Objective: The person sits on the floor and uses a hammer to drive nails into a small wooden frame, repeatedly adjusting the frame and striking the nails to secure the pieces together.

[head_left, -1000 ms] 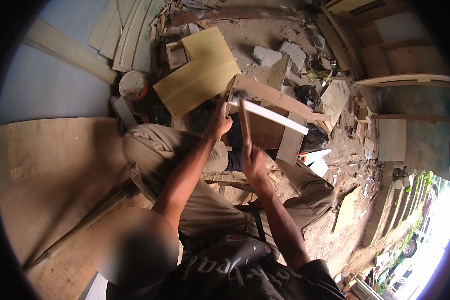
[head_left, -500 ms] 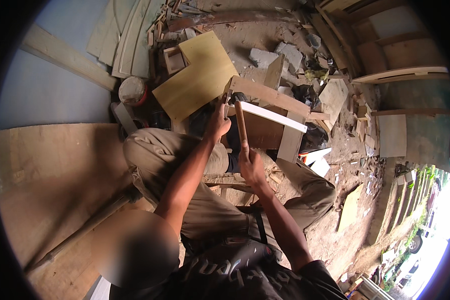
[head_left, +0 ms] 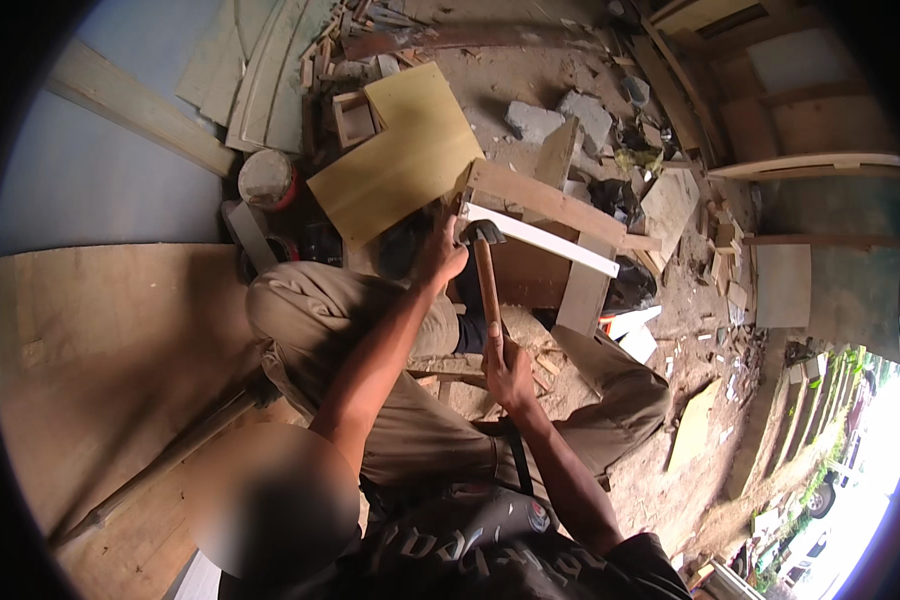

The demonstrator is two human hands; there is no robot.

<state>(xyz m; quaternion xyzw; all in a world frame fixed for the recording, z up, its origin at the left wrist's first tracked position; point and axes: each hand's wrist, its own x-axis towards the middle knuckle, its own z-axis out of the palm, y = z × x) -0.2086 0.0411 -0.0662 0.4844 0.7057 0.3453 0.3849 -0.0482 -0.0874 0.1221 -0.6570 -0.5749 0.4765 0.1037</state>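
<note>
My right hand (head_left: pixel 508 372) is closed round the wooden handle of a hammer (head_left: pixel 486 275). The hammer's dark head is just on my side of a white strip (head_left: pixel 550 240), near that strip's left end. My left hand (head_left: pixel 444 256) grips the left end of a wooden frame (head_left: pixel 545 192) made of boards, beside the hammer head. Its fingertips are partly hidden, so any small thing between them does not show. The white strip runs along the frame's near side, and an upright board (head_left: pixel 585 290) stands at its right end.
Past the frame lies an L-shaped yellow plywood sheet (head_left: pixel 405 150), with a small wooden box (head_left: pixel 354 120) beside it. A bucket (head_left: pixel 268 180) stands at the left. Concrete blocks (head_left: pixel 535 121) and wood scraps litter the dirt floor. A pole (head_left: pixel 160 470) leans at the lower left.
The hammer has come back toward me, and its head now shows beside the white strip's left end. My right hand has dropped slightly nearer; my left hand keeps its place on the frame.
</note>
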